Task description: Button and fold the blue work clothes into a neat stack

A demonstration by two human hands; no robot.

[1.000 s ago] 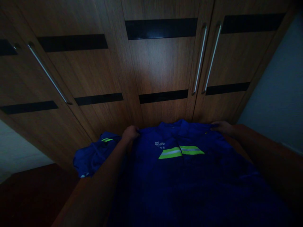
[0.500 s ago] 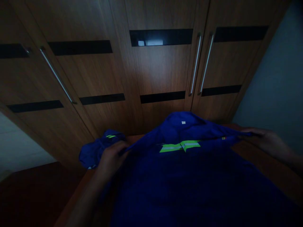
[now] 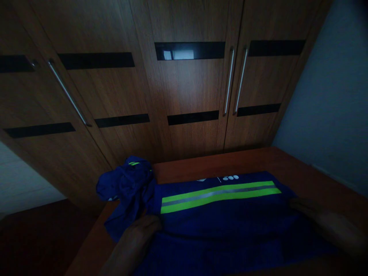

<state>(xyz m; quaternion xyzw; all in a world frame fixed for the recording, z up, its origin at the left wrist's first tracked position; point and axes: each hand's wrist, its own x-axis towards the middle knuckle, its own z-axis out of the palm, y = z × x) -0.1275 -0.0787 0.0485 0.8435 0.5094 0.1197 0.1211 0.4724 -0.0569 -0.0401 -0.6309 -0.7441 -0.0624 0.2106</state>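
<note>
A dark blue work jacket (image 3: 227,218) lies spread on the wooden table, its yellow-green reflective band (image 3: 212,196) running across the far part. White lettering or a logo shows just beyond the band, partly cut off at the fabric's far edge. At the jacket's left side, my left hand (image 3: 143,228) is closed on the cloth, fingertips hidden by the fabric. My right hand (image 3: 313,214) holds the jacket's right side; it is dim and slightly blurred. Left of the jacket, a crumpled blue garment (image 3: 129,182) with small yellow-green strips lies close to my left hand.
The reddish-brown table (image 3: 201,163) reaches back to a wooden wardrobe (image 3: 189,84) with long metal handles and black inset strips. A pale wall (image 3: 322,107) stands to the right. Beyond the table's left edge is dark floor (image 3: 40,234). The light is low.
The jacket has come down from its raised, stretched collar onto the table. Its wide reflective band now shows and the collar is out of sight. Both hands have moved lower and nearer.
</note>
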